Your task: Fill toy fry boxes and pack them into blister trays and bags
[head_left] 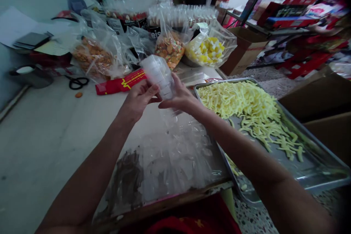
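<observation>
Above the table, my left hand [142, 97] and my right hand [183, 96] are both closed on a stack of clear plastic trays [159, 75]. The left thumb presses on the near left side, while the right fingers wrap the other side. The stack is tilted and slightly blurred. Below my hands, more clear plastic trays [172, 157] with moulded compartments lie spread near the table's front edge. Right of them is a metal tray [315, 161] with a heap of pale yellow strips [241, 100]. A red packet with yellow lettering [120, 85] lies just behind my left hand.
Black scissors [78, 82] and a small round orange-brown piece [78, 95] lie on the left of the table [55, 146]. Clear bags of brown snacks [94, 56], orange pieces [170, 47] and yellow-white pieces [210, 51] stand behind. A cardboard box [242, 49] is at the right.
</observation>
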